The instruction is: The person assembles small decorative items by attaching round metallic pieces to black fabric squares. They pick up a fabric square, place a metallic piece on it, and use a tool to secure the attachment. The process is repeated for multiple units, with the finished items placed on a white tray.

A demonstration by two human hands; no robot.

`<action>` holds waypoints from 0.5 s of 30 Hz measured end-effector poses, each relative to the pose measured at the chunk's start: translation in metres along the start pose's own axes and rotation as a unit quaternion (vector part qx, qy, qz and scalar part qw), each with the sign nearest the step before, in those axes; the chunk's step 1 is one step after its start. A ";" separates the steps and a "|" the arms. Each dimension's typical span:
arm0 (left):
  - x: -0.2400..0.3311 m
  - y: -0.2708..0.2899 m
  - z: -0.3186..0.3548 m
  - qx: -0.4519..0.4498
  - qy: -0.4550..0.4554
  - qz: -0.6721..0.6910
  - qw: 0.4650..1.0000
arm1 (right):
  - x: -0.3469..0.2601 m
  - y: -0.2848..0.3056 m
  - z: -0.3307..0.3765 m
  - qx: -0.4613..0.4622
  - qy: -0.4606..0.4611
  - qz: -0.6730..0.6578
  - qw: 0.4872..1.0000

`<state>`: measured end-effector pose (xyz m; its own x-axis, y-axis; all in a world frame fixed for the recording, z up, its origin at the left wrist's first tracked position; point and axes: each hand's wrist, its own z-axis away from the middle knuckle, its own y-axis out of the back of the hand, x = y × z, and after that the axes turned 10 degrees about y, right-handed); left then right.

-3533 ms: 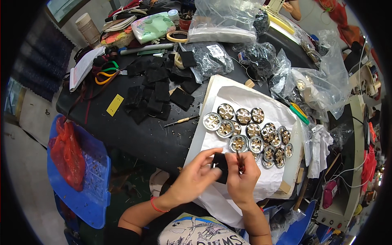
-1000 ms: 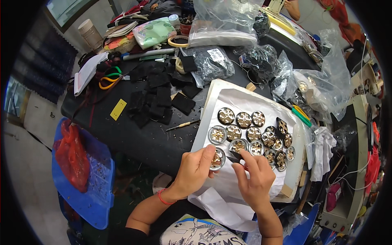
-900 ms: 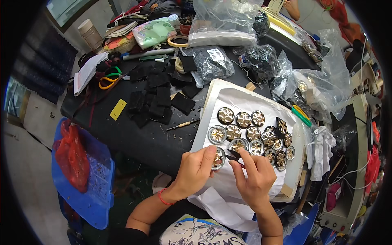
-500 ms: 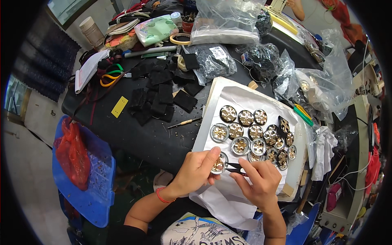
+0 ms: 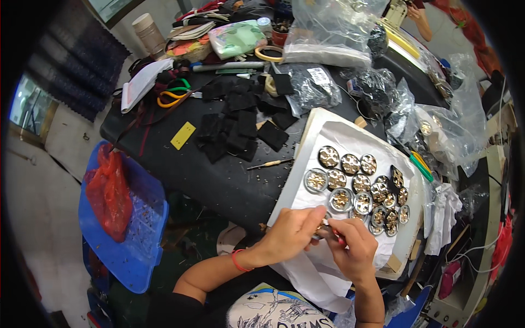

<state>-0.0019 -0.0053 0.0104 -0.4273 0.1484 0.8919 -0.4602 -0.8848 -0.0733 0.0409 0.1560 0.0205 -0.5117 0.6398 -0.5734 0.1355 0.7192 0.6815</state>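
My left hand [image 5: 290,232] is closed on a round metal ornament [image 5: 318,232], mostly hidden by the fingers, over the near-left part of a white tray [image 5: 291,183]. Gripped in my right hand [image 5: 356,249] is a small red-handled pair of pliers [image 5: 340,239], its dark jaws meeting the ornament. Just beyond the hands, several round ornaments [image 5: 361,183] with gold cross-like patterns lie on white paper [image 5: 306,205] in the tray. Some have black rims, others silver or clear ones. A few at the right lean on each other.
Black fabric squares [image 5: 238,128], a yellow plate [image 5: 183,135] and a thin wooden-handled tool [image 5: 270,163] lie left of the tray. Scissors [image 5: 172,97] and plastic bags [image 5: 328,33] are farther back. A blue bin [image 5: 150,246] holds a red bag [image 5: 109,197]. Another person's hand [image 5: 420,22] shows far right.
The view has shifted, so the scene sits farther right. My hands have come together, the ornament has turned mostly out of sight, and the pliers' red handle now shows.
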 end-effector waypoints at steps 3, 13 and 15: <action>0.001 0.002 0.001 -0.013 0.001 0.037 0.999 | 0.003 -0.004 0.005 0.017 0.003 -0.006 1.000; -0.010 -0.007 0.001 -0.004 -0.099 0.192 0.976 | -0.014 -0.005 -0.007 0.107 -0.075 -0.088 0.987; -0.007 -0.002 -0.001 0.004 -0.044 0.190 0.981 | 0.000 -0.003 -0.011 0.068 0.018 0.135 0.988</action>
<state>0.0009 -0.0042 0.0038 -0.4973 -0.2321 0.8360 -0.2746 -0.8719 -0.4055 0.0315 0.1508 0.0236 -0.4709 0.8050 -0.3608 0.3831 0.5551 0.7383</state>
